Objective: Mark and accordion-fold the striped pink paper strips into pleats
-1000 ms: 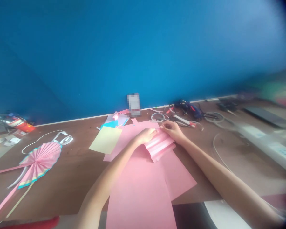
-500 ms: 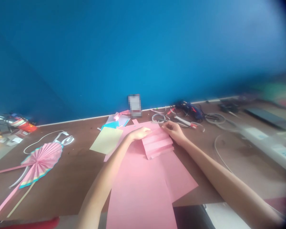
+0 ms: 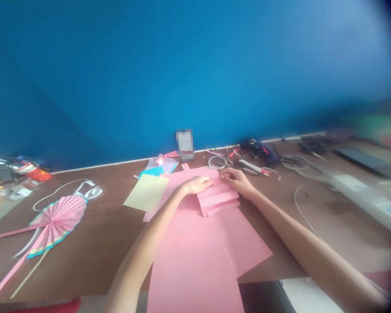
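Observation:
A pink sheet with accordion pleats lies over larger pink paper on the brown table. My left hand rests on the pleated sheet's upper left part, its fingers close together and pressing on the paper. At the sheet's upper right edge, my right hand pinches the paper between thumb and fingers. The large pink paper reaches down past the table's front edge.
A pleated pink fan with blue and yellow trim lies at the left. Yellow paper is left of my hands. Cables, a white-and-red tool and a power strip lie to the right.
My left hand has slid slightly right along the pleated sheet. My right hand has shifted a little on the sheet's upper edge, still pinching it.

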Demonstrator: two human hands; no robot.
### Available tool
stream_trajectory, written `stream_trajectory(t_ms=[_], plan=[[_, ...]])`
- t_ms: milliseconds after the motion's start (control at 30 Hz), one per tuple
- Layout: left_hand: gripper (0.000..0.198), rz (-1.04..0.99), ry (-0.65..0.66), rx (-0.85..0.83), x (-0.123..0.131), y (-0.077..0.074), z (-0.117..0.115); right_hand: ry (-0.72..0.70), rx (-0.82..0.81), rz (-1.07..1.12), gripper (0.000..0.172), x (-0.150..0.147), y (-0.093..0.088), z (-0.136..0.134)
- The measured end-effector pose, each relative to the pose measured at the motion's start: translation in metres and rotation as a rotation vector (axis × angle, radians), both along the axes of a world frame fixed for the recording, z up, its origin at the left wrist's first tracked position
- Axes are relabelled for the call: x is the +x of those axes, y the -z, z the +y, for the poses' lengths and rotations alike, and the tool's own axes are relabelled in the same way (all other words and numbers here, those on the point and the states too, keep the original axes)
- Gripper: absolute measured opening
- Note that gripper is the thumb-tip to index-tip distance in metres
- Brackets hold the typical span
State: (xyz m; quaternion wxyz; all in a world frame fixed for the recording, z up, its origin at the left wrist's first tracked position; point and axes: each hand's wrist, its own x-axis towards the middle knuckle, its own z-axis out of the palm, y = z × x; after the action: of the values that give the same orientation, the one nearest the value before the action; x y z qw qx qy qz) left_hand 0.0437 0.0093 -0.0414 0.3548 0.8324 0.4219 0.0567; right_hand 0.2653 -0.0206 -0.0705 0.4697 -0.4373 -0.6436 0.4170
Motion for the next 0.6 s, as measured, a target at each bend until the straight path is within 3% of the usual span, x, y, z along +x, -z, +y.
stream_trajectory(t_ms=[300,600], plan=[[0.055,-0.111,-0.052,-0.021,-0.0011,0.0082,0.0033,0.006,-0.005,-0.001,0.017,-0.0002,0.0006,0.0009],[0.034,-0.063,0.007,0.107,-0.0010,0.0014,0.0018,0.013,0.147,-0.221,0.014,0.0004,0.0056,0.0037]])
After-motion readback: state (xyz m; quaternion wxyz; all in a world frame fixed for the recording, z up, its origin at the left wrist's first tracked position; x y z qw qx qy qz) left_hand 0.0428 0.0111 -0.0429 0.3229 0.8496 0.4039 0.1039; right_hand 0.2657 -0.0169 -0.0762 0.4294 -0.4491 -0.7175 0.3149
